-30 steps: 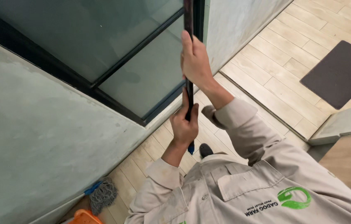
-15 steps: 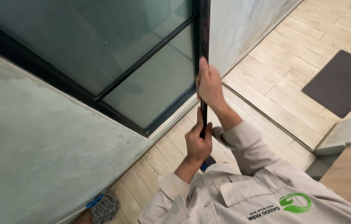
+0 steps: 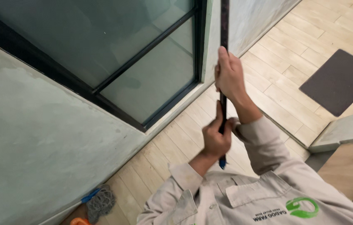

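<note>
So both hands wrapped round a long thin dark pole [image 3: 224, 25], held near-upright, running up past top edge of frame, close beside the dark-framed window w/ tinted glass panes [image 3: 151, 79] in the pale green plaster wall [image 3: 39, 146]. Right hand [image 3: 229, 77] gripped higher up, fingers closed on shaft. Left hand [image 3: 216, 139] closed lower down, thumb up along the pole; blue tip at bottom end pokes out just under it. Top end out of view, can't tell what it touches.

Risks, judged: pole sits v. close to the window frame's right upright, so a sideways sway could knock glass or scrape frame. Top end unseen, so aim is blind-ish. Hands close together on a long shaft = weak leverage, pole could tip. Grey string mop head [image 3: 99, 202] lies on light wood-plank floor [image 3: 276, 62] near the wall's foot, bottom-left; trip hazard if stepping back. Dark grey mat [image 3: 339, 81] well apart, right.
</note>
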`<state>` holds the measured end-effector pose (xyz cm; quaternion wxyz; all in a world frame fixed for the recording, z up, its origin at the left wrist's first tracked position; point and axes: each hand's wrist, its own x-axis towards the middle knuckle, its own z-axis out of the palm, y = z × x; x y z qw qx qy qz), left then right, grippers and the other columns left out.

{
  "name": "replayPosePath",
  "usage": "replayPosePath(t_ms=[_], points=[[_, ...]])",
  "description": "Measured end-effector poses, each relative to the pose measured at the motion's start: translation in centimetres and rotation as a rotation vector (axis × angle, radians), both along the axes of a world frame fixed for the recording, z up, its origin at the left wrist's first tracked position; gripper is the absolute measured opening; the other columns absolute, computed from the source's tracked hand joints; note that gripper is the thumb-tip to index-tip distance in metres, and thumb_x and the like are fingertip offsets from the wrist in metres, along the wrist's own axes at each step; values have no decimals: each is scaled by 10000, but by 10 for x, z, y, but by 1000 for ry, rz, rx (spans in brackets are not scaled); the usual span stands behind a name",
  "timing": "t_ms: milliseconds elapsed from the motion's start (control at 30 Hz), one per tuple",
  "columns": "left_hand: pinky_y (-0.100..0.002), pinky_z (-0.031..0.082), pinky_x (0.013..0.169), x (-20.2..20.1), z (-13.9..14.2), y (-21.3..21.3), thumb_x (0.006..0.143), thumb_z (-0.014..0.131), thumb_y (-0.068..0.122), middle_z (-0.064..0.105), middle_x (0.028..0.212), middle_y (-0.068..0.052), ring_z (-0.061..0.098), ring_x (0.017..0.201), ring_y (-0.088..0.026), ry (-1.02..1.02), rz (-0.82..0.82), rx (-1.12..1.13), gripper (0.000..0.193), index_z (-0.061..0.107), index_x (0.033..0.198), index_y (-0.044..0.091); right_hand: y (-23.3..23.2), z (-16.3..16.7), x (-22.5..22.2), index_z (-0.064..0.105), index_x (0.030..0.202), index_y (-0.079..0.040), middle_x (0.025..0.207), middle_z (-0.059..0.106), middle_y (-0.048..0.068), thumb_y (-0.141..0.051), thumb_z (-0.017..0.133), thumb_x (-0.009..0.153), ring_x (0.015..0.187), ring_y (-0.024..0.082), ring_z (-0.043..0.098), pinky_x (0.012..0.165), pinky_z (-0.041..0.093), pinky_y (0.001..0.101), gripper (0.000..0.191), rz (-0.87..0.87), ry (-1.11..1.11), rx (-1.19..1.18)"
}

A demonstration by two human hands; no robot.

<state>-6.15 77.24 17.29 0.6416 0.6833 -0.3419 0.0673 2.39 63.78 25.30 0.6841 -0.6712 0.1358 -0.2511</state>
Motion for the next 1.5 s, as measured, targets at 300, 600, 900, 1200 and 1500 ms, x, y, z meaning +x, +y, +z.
replayPosePath(t_ms=[300,600,900,1200,1500], points=[[-344,577,665,9,28,-25,1050,631,99,732,864,-169,747,733,-280,-62,-19,-69,581,403,1558,-67,-24,47,-12,431,819,-122,522,415,10,-456,375,1159,355,113,384,321,331,266,481,72,-268,-182],[-336,602,704,-2,72,-28,1063,586,106,733,902,-163,772,782,-260,-37,-40,-116,604,339,1581,-80,-31,80,-6,432,803,-106,513,445,39,-465,386,1160,351,125,394,337,355,293,508,107,-160,-248],[-370,593,675,-2,59,-26,1072,599,106,717,868,-185,754,755,-304,-92,2,-116,590,367,1581,-81,-29,74,-4,463,744,-110,493,464,21,-471,386,1129,343,117,436,312,338,292,533,66,-160,-264],[-347,598,695,23,26,-26,1033,555,61,744,899,-220,772,764,-312,-52,-43,-136,624,303,1571,-129,-15,51,20,481,899,-47,577,475,21,-416,416,1115,406,107,451,370,383,280,433,118,-14,-178],[-253,552,634,201,215,-27,1102,603,160,711,901,-78,607,704,-67,-296,-26,-270,591,381,1641,65,-17,85,26,192,1670,2,1384,580,92,-373,357,1148,1134,170,587,1036,488,333,664,486,-408,-260]])
